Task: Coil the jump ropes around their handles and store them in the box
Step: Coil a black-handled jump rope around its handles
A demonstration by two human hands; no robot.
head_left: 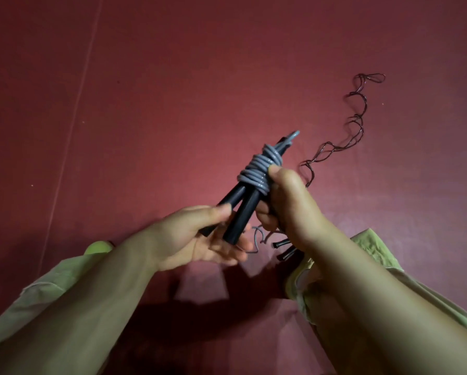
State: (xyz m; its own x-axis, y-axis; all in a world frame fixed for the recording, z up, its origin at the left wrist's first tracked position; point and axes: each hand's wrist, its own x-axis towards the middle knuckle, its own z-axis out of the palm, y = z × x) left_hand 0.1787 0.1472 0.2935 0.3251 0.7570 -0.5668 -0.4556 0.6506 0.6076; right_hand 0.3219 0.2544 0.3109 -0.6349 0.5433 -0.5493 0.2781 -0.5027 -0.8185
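A grey jump rope (256, 169) is wound in several turns round the upper part of its two black handles (240, 212), which point up and to the right. My left hand (200, 239) holds the lower ends of the handles between thumb and fingers. My right hand (283, 201) grips the bundle from the right, thumb pressed on the grey coil. A short loose end of grey rope (256, 239) hangs under my hands. A second, thin dark rope (346, 136) lies wavy on the red floor, its black handles (283, 249) partly hidden under my right wrist. No box is in view.
A dark red floor mat (173, 90) fills the view, with a faint seam line (72, 125) running down the left side. My light green sleeves (51, 307) cover both forearms low in the frame.
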